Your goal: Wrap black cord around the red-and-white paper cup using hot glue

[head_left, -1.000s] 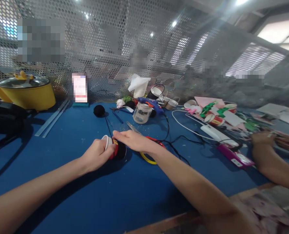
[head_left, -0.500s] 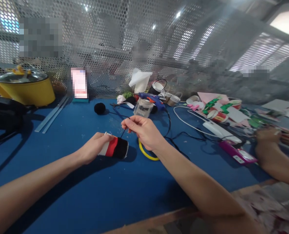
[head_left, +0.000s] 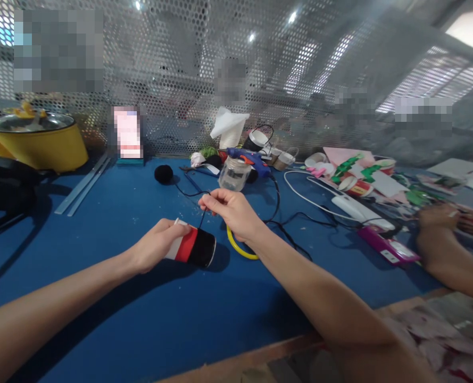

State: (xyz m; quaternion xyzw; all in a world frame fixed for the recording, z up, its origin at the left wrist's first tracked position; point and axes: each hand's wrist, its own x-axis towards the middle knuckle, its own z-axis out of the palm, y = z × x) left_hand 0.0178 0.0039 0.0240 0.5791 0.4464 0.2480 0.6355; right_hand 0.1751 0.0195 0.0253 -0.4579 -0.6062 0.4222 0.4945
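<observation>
My left hand (head_left: 156, 249) is wrapped round a paper cup (head_left: 191, 247) lying on its side, banded white, red and black with yarn. My right hand (head_left: 230, 211) pinches a thin black yarn strand (head_left: 186, 194) just above the cup. That strand runs back across the blue table (head_left: 132, 298) to a black yarn ball (head_left: 163, 174). A yellow ring (head_left: 240, 250) lies partly under my right wrist.
A glass jar (head_left: 233, 174), blue glue gun (head_left: 250, 158) with black cord, white cable and pink phone (head_left: 388, 249) lie behind and right. A yellow pot (head_left: 32, 141) stands far left. Another person's hand (head_left: 439, 234) works among paper scraps at right. Perforated metal screen at the back.
My right hand lifted off the cup and pinched the black yarn, pulling it up. The cup turned in my left hand, showing more black wrap, and shifted slightly right.
</observation>
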